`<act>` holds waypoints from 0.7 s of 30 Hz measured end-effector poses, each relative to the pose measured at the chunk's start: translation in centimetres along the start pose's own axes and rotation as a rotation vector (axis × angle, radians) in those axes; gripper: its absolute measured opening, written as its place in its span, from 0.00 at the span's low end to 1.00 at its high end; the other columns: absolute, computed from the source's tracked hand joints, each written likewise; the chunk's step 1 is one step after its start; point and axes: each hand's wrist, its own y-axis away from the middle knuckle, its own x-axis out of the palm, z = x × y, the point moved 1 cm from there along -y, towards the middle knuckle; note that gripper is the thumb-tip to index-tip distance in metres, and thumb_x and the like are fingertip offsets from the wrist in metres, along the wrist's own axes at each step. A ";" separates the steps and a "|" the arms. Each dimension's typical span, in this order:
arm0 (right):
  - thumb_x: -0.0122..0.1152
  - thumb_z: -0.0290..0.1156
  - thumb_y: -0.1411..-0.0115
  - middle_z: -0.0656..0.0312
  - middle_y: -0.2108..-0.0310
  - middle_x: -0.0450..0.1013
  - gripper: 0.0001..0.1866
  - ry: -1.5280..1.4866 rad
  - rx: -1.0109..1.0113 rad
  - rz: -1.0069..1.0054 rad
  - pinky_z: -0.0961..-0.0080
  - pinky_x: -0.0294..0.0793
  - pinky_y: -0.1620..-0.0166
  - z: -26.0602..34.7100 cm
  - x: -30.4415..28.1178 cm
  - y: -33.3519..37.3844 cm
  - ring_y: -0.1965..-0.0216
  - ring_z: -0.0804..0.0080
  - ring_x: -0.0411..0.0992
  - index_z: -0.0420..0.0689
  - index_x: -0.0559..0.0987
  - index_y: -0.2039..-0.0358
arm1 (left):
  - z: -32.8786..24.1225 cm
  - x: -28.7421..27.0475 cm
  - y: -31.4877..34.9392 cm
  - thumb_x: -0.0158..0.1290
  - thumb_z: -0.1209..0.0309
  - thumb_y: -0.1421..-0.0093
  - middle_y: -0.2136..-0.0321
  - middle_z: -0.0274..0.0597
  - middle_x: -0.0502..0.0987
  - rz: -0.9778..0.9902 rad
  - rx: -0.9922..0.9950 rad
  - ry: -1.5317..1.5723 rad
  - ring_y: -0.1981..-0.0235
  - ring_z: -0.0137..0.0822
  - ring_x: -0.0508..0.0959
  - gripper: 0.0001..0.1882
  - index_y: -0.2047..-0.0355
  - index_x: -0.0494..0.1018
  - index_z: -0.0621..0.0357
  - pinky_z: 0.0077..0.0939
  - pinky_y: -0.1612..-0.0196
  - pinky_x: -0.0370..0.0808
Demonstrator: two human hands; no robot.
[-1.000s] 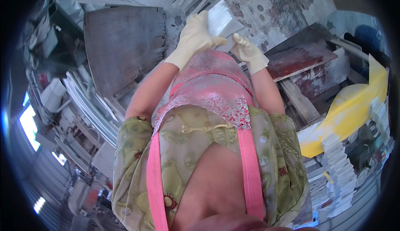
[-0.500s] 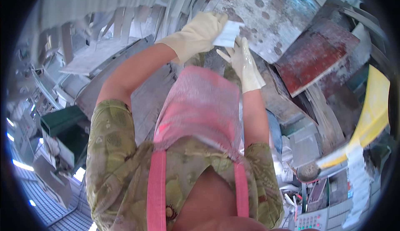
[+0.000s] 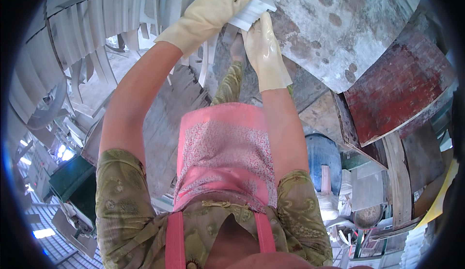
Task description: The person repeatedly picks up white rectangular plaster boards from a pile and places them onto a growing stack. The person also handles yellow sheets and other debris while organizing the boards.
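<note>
Both my hands wear cream rubber gloves and reach to the far middle. My left hand [image 3: 213, 9] is closed over the left side of a white grooved strip [image 3: 254, 9], its fingers bent across the top. My right hand [image 3: 264, 43] grips the strip's near right edge, fingertips upward and thumb side hidden partly beneath it. Ridges and a notched end show on the strip. It lies beside the stained pale board [image 3: 319, 31], against a row of similar white strips; whether it touches them I cannot tell.
Stacked white strips [image 3: 82, 22] line the far left, some hanging loose. At the right lie a red-brown board [image 3: 397, 80] and wooden planks [image 3: 399, 181]. A blue barrel [image 3: 322, 160] stands right of my pink apron [image 3: 223, 148]; a dark green bin [image 3: 72, 181] is at the left.
Both hands have moved farther away and slightly left with the white strip. My right hand's spread fingers have come together at its edge. The view has shifted too.
</note>
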 end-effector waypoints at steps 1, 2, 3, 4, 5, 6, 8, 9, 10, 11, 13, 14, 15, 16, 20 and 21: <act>0.45 0.34 0.27 0.52 0.48 0.75 0.16 -0.045 0.037 -0.003 0.68 0.62 0.37 0.4 -0.2 -0.3 0.43 0.59 0.70 0.43 0.69 0.44 | 0.3 0.1 -0.3 0.47 0.68 0.39 0.45 0.46 0.72 0.022 -0.010 0.005 0.44 0.43 0.73 0.29 0.36 0.64 0.61 0.37 0.44 0.71; 0.47 0.34 0.28 0.50 0.49 0.75 0.15 -0.091 0.073 -0.008 0.65 0.64 0.39 1.0 -0.6 -0.5 0.44 0.56 0.70 0.42 0.69 0.44 | 0.4 0.2 -0.6 0.47 0.68 0.38 0.47 0.46 0.73 0.044 -0.022 0.011 0.44 0.43 0.73 0.29 0.36 0.64 0.60 0.38 0.45 0.72; 0.49 0.33 0.29 0.49 0.49 0.75 0.15 -0.207 0.179 0.021 0.63 0.67 0.41 1.4 -1.2 -0.6 0.45 0.53 0.70 0.42 0.68 0.45 | 0.4 0.2 -0.9 0.47 0.68 0.39 0.47 0.46 0.73 0.024 -0.039 0.042 0.45 0.43 0.73 0.29 0.37 0.65 0.61 0.37 0.44 0.71; 0.51 0.33 0.30 0.47 0.49 0.74 0.16 -0.318 0.237 0.021 0.60 0.69 0.43 1.8 -1.9 -0.8 0.45 0.50 0.71 0.41 0.68 0.45 | 0.5 0.2 -1.0 0.47 0.69 0.39 0.48 0.46 0.73 0.005 -0.054 0.073 0.45 0.43 0.73 0.29 0.37 0.65 0.61 0.37 0.44 0.71; 0.52 0.32 0.30 0.46 0.48 0.74 0.15 -0.345 0.251 0.015 0.58 0.71 0.45 2.2 -2.6 -1.0 0.46 0.47 0.70 0.40 0.68 0.47 | 0.4 0.2 -1.1 0.47 0.69 0.39 0.48 0.45 0.73 -0.013 -0.070 0.105 0.45 0.42 0.73 0.29 0.37 0.65 0.61 0.36 0.43 0.70; 0.53 0.31 0.31 0.45 0.47 0.73 0.14 -0.366 0.216 -0.018 0.56 0.72 0.46 2.4 -3.2 -1.2 0.46 0.44 0.70 0.39 0.68 0.48 | 0.4 0.1 -1.1 0.47 0.69 0.39 0.48 0.45 0.73 -0.087 -0.079 0.110 0.44 0.42 0.73 0.28 0.37 0.65 0.61 0.37 0.42 0.69; 0.53 0.29 0.31 0.42 0.46 0.72 0.13 -0.336 0.090 -0.058 0.55 0.73 0.48 2.6 -3.9 -1.5 0.46 0.39 0.69 0.38 0.68 0.49 | 0.3 0.1 -0.9 0.47 0.70 0.39 0.47 0.46 0.73 -0.230 -0.108 0.117 0.43 0.42 0.72 0.28 0.37 0.65 0.62 0.37 0.39 0.68; 0.53 0.28 0.31 0.40 0.45 0.71 0.13 -0.285 0.003 -0.072 0.55 0.73 0.47 2.5 -4.0 -1.5 0.46 0.37 0.69 0.38 0.69 0.48 | 0.5 0.2 -0.7 0.46 0.70 0.39 0.46 0.46 0.73 -0.251 -0.175 0.127 0.42 0.42 0.71 0.28 0.37 0.65 0.62 0.38 0.37 0.66; 0.53 0.28 0.30 0.39 0.44 0.70 0.14 -0.239 -0.093 -0.102 0.56 0.73 0.46 2.5 -3.7 -1.5 0.45 0.37 0.69 0.38 0.69 0.47 | 0.5 0.4 -0.6 0.46 0.71 0.39 0.45 0.47 0.72 -0.275 -0.241 0.135 0.40 0.43 0.71 0.28 0.37 0.65 0.61 0.38 0.36 0.65; 0.53 0.27 0.30 0.37 0.44 0.69 0.15 -0.190 -0.186 -0.136 0.56 0.73 0.45 2.2 -3.5 -1.5 0.44 0.37 0.68 0.38 0.70 0.46 | 0.8 0.6 -0.5 0.45 0.71 0.39 0.44 0.48 0.72 -0.297 -0.308 0.146 0.39 0.43 0.70 0.28 0.37 0.65 0.61 0.39 0.34 0.64; 0.54 0.25 0.31 0.35 0.42 0.66 0.18 -0.111 -0.386 -0.234 0.58 0.73 0.42 2.2 -2.8 -1.4 0.42 0.38 0.68 0.38 0.70 0.42 | 0.9 1.3 -0.9 0.45 0.72 0.39 0.42 0.51 0.70 -0.174 -0.345 0.186 0.37 0.46 0.68 0.29 0.36 0.64 0.62 0.40 0.32 0.62; 0.53 0.26 0.31 0.38 0.38 0.62 0.22 -0.663 -0.119 -0.049 0.61 0.72 0.40 1.8 -2.6 -1.4 0.39 0.44 0.66 0.39 0.67 0.38 | 1.0 1.5 -0.7 0.45 0.72 0.39 0.40 0.52 0.70 -0.114 -0.361 0.200 0.36 0.47 0.67 0.29 0.36 0.64 0.62 0.40 0.31 0.61; 0.53 0.27 0.31 0.40 0.34 0.59 0.26 -1.051 0.180 -0.028 0.64 0.71 0.37 1.6 -2.4 -1.9 0.36 0.51 0.64 0.40 0.65 0.34 | 0.6 1.5 -0.5 0.45 0.72 0.39 0.39 0.54 0.68 -0.156 -0.362 0.194 0.35 0.48 0.67 0.29 0.36 0.64 0.63 0.42 0.31 0.61; 0.53 0.33 0.30 0.45 0.33 0.58 0.26 -1.080 0.411 -0.036 0.65 0.72 0.38 1.4 -2.9 -2.1 0.34 0.55 0.62 0.41 0.65 0.33 | 0.5 1.5 -0.3 0.46 0.72 0.38 0.38 0.56 0.67 -0.201 -0.365 0.187 0.35 0.49 0.66 0.30 0.35 0.63 0.64 0.43 0.31 0.61; 0.54 0.41 0.29 0.50 0.32 0.57 0.28 -1.194 0.660 -0.200 0.68 0.72 0.37 0.4 -5.1 -4.8 0.33 0.60 0.61 0.43 0.65 0.33 | -3.6 1.1 3.1 0.59 0.75 0.45 0.41 0.49 0.72 -0.452 -0.535 0.438 0.41 0.48 0.73 0.38 0.33 0.62 0.61 0.38 0.38 0.70; 0.54 0.43 0.29 0.48 0.31 0.56 0.32 -1.315 0.757 -0.271 0.67 0.65 0.33 -0.8 -5.1 -6.3 0.30 0.59 0.56 0.41 0.60 0.31 | -5.2 1.0 4.6 0.61 0.76 0.47 0.41 0.51 0.73 -0.507 -0.593 0.601 0.40 0.51 0.72 0.38 0.34 0.63 0.61 0.39 0.36 0.69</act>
